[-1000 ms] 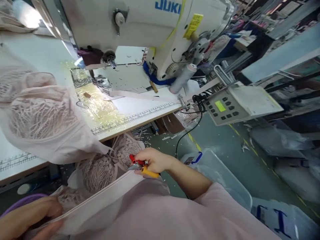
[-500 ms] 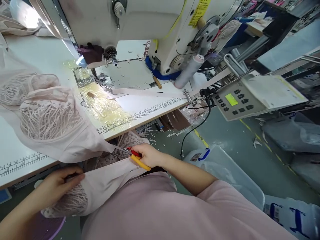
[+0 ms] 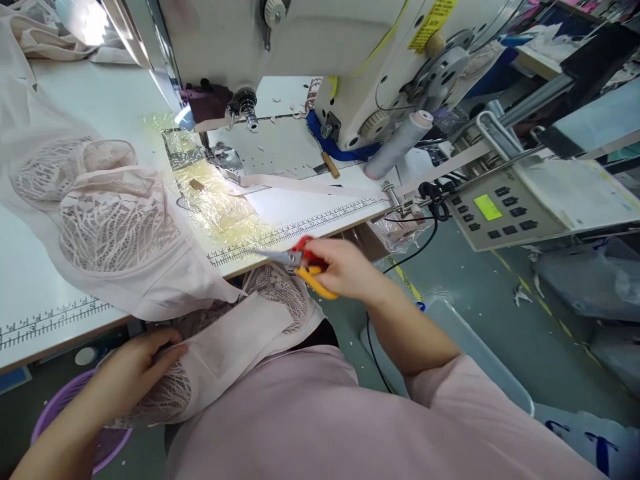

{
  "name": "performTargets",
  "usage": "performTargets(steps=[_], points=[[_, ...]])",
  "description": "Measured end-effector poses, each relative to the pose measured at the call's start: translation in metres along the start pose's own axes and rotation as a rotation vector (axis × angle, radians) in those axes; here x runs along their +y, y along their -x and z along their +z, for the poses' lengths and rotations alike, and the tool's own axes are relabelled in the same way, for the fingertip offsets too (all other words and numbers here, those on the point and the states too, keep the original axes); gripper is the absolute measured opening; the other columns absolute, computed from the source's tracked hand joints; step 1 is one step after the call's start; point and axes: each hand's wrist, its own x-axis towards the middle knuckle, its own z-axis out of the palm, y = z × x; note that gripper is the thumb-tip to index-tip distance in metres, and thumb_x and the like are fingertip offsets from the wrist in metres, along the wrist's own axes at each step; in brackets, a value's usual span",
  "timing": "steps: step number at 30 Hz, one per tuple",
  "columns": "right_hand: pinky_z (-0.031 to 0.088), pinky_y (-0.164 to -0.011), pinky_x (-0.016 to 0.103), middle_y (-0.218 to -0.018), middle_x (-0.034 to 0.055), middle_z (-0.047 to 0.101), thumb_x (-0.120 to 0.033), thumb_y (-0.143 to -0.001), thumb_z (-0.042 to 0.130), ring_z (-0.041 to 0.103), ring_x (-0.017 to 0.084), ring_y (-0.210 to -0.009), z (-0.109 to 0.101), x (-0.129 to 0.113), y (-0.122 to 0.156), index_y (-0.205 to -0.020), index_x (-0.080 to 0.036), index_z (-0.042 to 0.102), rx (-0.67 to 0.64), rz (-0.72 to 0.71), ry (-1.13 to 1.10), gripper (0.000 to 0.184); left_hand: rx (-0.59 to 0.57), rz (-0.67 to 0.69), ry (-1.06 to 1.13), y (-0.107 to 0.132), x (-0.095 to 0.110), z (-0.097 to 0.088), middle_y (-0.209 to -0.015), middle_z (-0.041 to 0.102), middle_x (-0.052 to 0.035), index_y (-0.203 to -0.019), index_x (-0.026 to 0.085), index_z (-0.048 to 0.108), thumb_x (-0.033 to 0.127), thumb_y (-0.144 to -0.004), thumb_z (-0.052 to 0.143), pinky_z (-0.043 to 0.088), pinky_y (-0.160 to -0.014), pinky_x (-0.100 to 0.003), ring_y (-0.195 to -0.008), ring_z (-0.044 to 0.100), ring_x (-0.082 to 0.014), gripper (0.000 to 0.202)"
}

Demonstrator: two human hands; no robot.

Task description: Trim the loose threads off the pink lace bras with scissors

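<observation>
My right hand (image 3: 345,268) grips scissors (image 3: 306,263) with one red and one yellow handle, raised just past the table's front edge. The blades point left, toward the printed ruler, and touch no cloth. Over my lap lies a pale pink bra (image 3: 235,340) with lace cups. My left hand (image 3: 145,370) pinches its band near one cup, thumb on top. A second pale bra (image 3: 115,227) of the same kind rests on the tabletop, its band hanging over the edge close to the lap piece. Whether the two are joined there, I cannot tell.
A sewing machine (image 3: 220,47) stands over the table (image 3: 300,207). Pale elastic tape (image 3: 300,185) runs to a feeder with a control box (image 3: 510,207) at right. Below are a purple basket (image 3: 45,407) and a clear plastic bin (image 3: 480,353). Black cables hang near my right arm.
My right hand has lifted the scissors away from the cloth, up and to the right. The lap bra's end, formerly by that hand, now lies loose. My left hand keeps its hold.
</observation>
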Motion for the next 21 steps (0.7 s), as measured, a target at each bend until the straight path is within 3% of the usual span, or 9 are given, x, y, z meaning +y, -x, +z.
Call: performTargets(steps=[2,5,8,11,13,15,17,18,21], points=[[0.025,-0.052,0.023,-0.059,-0.0027,0.044,-0.021,-0.073,0.055,0.034,0.01,-0.053,-0.021,-0.002,-0.014,-0.063,-0.018,0.039,0.11,0.065,0.175,0.019,0.007,0.026,-0.025,-0.001,-0.002,0.001,-0.073,0.067,0.0032,-0.083,0.024,0.059,0.051,-0.084,0.037,0.04,-0.059,-0.025,-0.055,0.056,-0.0163,0.035],[0.026,-0.052,0.024,-0.063,0.0006,0.049,-0.026,-0.073,0.059,0.04,0.012,-0.057,-0.041,0.006,-0.042,-0.063,-0.017,0.046,0.062,0.164,0.419,0.019,0.093,0.052,-0.004,0.001,-0.001,0.003,-0.073,0.068,0.005,-0.081,0.025,0.06,0.05,-0.083,0.042,0.041,-0.058,-0.024,-0.056,0.058,-0.0165,0.031],[0.033,-0.055,0.027,-0.073,0.006,0.057,-0.033,-0.073,0.063,0.049,0.017,-0.065,-0.05,0.02,-0.058,-0.073,-0.014,0.057,0.0,0.221,0.529,0.02,0.194,0.066,0.034,0.007,0.003,0.006,-0.074,0.069,0.0048,-0.079,0.026,0.061,0.048,-0.083,0.047,0.042,-0.06,-0.024,-0.065,0.063,-0.0191,0.026],[0.043,-0.069,0.034,-0.091,0.0128,0.062,-0.031,-0.078,0.061,0.056,0.024,-0.082,-0.046,0.02,-0.051,-0.086,-0.011,0.063,0.145,0.152,0.528,0.022,0.235,0.103,0.008,0.014,0.006,0.009,-0.076,0.068,0.0022,-0.078,0.027,0.061,0.047,-0.085,0.046,0.043,-0.061,-0.027,-0.069,0.064,-0.021,0.026],[0.043,-0.082,0.038,-0.103,0.0142,0.062,-0.024,-0.082,0.057,0.056,0.025,-0.095,-0.03,0.006,-0.037,-0.092,-0.012,0.063,0.271,-0.001,0.434,0.017,0.234,0.129,-0.063,0.017,0.009,0.01,-0.073,0.066,0.0011,-0.076,0.026,0.059,0.046,-0.087,0.043,0.042,-0.058,-0.027,-0.066,0.063,-0.0207,0.028],[0.043,-0.087,0.035,-0.1,0.011,0.065,-0.023,-0.088,0.049,0.058,0.021,-0.098,0.0,-0.014,-0.023,-0.092,-0.012,0.062,0.236,-0.239,0.224,0.017,0.203,0.157,-0.156,0.019,0.012,0.011,-0.07,0.064,-0.0004,-0.074,0.024,0.057,0.044,-0.089,0.039,0.041,-0.057,-0.028,-0.064,0.062,-0.0208,0.031],[0.045,-0.087,0.028,-0.1,0.0073,0.067,-0.026,-0.089,0.052,0.059,0.017,-0.097,0.042,-0.034,-0.017,-0.092,-0.012,0.062,-0.124,-0.547,0.016,0.018,0.172,0.182,-0.237,0.022,0.016,0.012,-0.07,0.064,-0.0022,-0.075,0.022,0.056,0.044,-0.09,0.035,0.041,-0.056,-0.03,-0.065,0.062,-0.0217,0.033],[0.045,-0.087,0.028,-0.105,0.0083,0.067,-0.029,-0.087,0.057,0.059,0.018,-0.099,0.065,-0.044,-0.017,-0.098,-0.011,0.061,-0.269,-0.62,-0.032,0.022,0.174,0.199,-0.266,0.024,0.019,0.013,-0.071,0.064,-0.0029,-0.076,0.021,0.055,0.043,-0.091,0.034,0.041,-0.057,-0.03,-0.065,0.062,-0.022,0.034],[0.045,-0.084,0.032,-0.11,0.0128,0.064,-0.038,-0.079,0.065,0.059,0.022,-0.098,0.123,-0.065,-0.023,-0.107,-0.009,0.056,-0.469,-0.586,-0.053,0.041,0.238,0.257,-0.332,0.032,0.026,0.016,-0.071,0.064,-0.0032,-0.074,0.02,0.055,0.039,-0.093,0.03,0.041,-0.056,-0.03,-0.063,0.061,-0.0212,0.035]])
